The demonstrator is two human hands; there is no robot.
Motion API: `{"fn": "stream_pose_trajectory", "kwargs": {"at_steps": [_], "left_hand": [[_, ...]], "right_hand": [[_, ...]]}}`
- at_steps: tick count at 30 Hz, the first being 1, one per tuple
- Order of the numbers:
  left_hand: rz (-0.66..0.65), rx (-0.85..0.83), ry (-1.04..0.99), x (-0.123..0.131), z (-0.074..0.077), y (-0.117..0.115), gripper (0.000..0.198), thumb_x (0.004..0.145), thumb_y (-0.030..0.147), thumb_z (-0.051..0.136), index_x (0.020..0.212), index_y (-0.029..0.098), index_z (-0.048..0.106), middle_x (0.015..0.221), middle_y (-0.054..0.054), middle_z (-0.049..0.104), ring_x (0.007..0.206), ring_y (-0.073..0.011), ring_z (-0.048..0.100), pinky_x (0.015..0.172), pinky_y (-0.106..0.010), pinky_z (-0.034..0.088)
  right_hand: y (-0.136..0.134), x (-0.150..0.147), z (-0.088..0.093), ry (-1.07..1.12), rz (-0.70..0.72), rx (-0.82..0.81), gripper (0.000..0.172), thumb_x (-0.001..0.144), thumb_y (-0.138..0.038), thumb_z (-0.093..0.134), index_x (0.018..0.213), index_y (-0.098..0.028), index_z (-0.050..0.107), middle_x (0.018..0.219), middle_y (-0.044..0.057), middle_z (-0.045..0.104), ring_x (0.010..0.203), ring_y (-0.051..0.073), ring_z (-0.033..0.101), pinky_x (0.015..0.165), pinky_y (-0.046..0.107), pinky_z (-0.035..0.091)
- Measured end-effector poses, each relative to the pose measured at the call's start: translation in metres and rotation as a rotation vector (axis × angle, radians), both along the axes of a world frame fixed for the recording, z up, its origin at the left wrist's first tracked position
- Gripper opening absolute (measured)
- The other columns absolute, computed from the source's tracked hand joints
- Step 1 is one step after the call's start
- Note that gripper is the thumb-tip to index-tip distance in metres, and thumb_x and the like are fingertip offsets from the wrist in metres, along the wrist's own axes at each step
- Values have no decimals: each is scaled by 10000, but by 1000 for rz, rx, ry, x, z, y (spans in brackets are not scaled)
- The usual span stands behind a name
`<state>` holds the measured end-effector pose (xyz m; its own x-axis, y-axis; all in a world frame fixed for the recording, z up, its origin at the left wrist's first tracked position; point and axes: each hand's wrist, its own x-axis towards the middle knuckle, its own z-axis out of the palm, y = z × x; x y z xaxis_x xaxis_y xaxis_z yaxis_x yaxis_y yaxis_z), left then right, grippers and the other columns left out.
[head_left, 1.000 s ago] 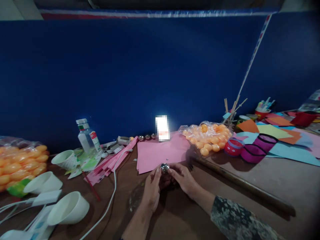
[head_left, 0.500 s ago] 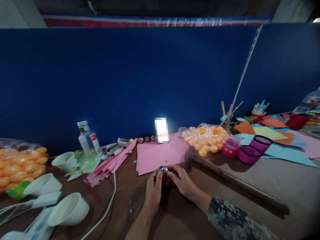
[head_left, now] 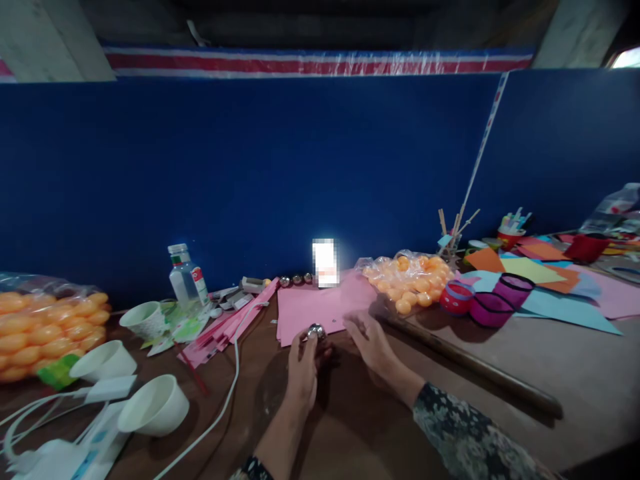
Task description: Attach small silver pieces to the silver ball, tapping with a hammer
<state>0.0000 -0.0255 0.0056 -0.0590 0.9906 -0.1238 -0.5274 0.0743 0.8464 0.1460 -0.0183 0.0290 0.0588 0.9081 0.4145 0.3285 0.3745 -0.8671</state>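
My left hand (head_left: 302, 370) holds a shiny silver ball (head_left: 316, 331) between thumb and fingers, just in front of the pink paper (head_left: 310, 310). My right hand (head_left: 373, 350) is apart from the ball, on its right. Its fingers are loosely stretched and slightly blurred, with nothing visible in them. Beyond the paper, several similar silver balls (head_left: 296, 279) sit in a row beside a bright, pixelated upright screen (head_left: 325, 263). A hammer with a long wooden handle (head_left: 475, 363) lies to the right of my right hand.
Left are white paper cups (head_left: 155, 405), a power strip (head_left: 100, 440), a white cable (head_left: 235, 373), a clear bottle (head_left: 188, 280) and a bag of orange balls (head_left: 50, 333). Another bag of orange balls (head_left: 407, 283), purple cups (head_left: 493, 309) and coloured paper sheets (head_left: 565, 310) lie right. A blue panel (head_left: 280, 167) stands behind.
My right hand has let go of the silver ball and moved to the right. My left hand keeps the ball, slightly further left. The view has tilted up a little.
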Motion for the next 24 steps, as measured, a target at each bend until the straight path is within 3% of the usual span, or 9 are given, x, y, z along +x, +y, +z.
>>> {"fn": "stream_pose_trajectory", "kwargs": {"at_steps": [7,12,15,19,24], "left_hand": [[101,34,-129,-5,0,3,351,655,212,680,980,214,549,902,-10,605,737,-103,616,697,-251,507],[183,64,-165,-6,0,8,407,620,119,695,1000,204,579,878,-4,601,731,-74,598,749,-229,495],[205,35,-192,-7,0,9,318,670,131,651,979,180,599,885,-27,612,760,-94,602,777,-266,499],[198,3,-215,-7,-3,10,215,777,166,525,975,171,610,904,-56,631,779,-116,615,801,-331,500],[182,-9,-196,-8,-5,10,255,775,125,524,1009,187,603,941,-60,633,809,-115,616,811,-325,498]], "right_hand": [[35,19,16,-630,-99,42,194,839,-205,410,924,-130,567,871,81,629,771,164,581,692,259,444],[53,17,5,-793,-6,73,221,799,-103,427,952,-113,587,964,117,618,934,207,544,843,326,398],[49,12,-2,-875,52,100,275,805,-84,405,1031,-115,559,1018,119,595,975,213,519,886,348,367],[47,-1,-10,-945,70,80,226,800,-83,428,960,-120,583,953,128,603,926,219,531,859,332,376],[64,-17,-16,-941,40,-10,162,767,-58,458,791,-113,609,838,127,622,819,200,566,755,284,410]]}}
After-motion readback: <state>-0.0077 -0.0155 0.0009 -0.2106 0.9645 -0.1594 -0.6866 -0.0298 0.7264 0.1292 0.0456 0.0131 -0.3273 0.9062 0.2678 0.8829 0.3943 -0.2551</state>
